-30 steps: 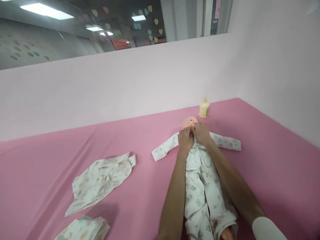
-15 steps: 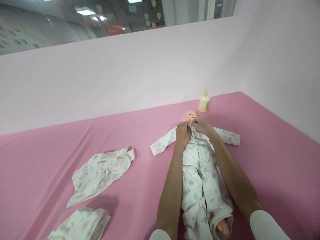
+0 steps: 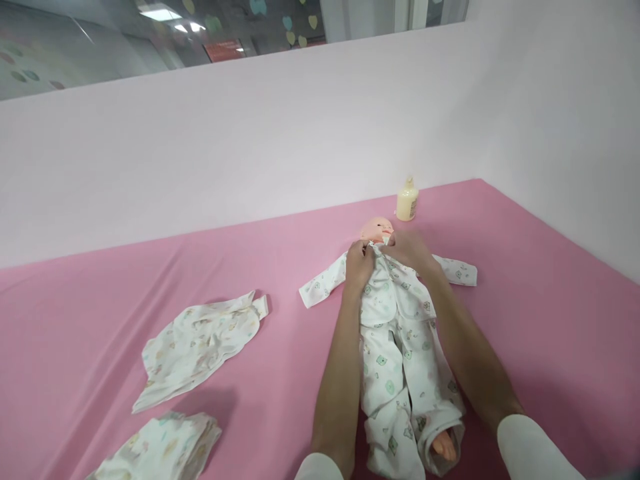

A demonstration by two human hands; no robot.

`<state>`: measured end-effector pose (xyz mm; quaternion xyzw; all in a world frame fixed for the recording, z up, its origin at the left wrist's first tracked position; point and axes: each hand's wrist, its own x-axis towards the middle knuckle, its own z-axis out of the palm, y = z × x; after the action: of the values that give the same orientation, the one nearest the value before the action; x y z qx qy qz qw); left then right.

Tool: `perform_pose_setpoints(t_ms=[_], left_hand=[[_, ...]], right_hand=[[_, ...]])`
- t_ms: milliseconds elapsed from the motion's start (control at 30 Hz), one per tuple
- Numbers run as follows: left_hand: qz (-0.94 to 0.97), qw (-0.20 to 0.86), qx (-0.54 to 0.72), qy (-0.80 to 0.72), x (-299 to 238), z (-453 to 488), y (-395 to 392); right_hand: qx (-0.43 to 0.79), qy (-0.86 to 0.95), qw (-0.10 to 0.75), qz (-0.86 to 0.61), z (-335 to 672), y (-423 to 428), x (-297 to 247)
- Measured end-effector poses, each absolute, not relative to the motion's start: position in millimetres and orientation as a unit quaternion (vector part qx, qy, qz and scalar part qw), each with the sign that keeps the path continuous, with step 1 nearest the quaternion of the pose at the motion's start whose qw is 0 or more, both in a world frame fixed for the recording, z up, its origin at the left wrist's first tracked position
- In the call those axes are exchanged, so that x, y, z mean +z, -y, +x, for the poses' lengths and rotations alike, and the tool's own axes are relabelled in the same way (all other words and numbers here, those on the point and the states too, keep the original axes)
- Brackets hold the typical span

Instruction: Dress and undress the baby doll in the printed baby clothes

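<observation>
Jacket neckline lies between left fingers and right fingers.

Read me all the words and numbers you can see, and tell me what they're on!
There are no words or numbers clear enough to read.
Yellowish bottle: dark marks on its label, too small to read.
Reddish panel behind the glass: too blurred to tell if it has writing.
Doll's white top and trousers: little printed pictures, no readable letters.

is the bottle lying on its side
No, the bottle stands upright on the pink sheet, past the doll's head.
</observation>
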<state>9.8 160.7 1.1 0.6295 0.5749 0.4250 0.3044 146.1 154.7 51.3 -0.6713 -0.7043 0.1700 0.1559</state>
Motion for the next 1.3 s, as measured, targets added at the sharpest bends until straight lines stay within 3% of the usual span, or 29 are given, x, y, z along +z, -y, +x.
perform_pose_setpoints(t_ms=[200, 733, 867, 1033, 1200, 1300], left_hand=[[0.59, 0.351, 0.431, -0.586, 5.1, 7.1, -158.9], [0.618, 0.337, 0.397, -0.589, 6.8, 2.3, -157.7], [0.706, 0.314, 0.345, -0.533, 11.5, -1.6, -153.5], [0.768, 0.274, 0.263, -0.516, 22.2, -3.4, -148.2], [0.758, 0.272, 0.306, -0.508, 27.6, -3.4, -145.6], [0.746, 0.318, 0.344, -0.474, 30.6, -5.1, -143.2]], right_hand=[[0.16, 0.736, 0.066, -0.655, 132.9, -146.7, 52.2], [0.114, 0.757, 0.067, -0.64, 139.4, -154.7, 45.5], [0.105, 0.744, 0.1, -0.652, 139.1, -156.5, 43.8], [0.256, 0.714, 0.226, -0.611, 151.8, -156.5, 50.4], [0.355, 0.686, 0.28, -0.571, 160.7, -156.7, 49.9], [0.361, 0.699, 0.256, -0.561, 160.4, -158.6, 46.5]])
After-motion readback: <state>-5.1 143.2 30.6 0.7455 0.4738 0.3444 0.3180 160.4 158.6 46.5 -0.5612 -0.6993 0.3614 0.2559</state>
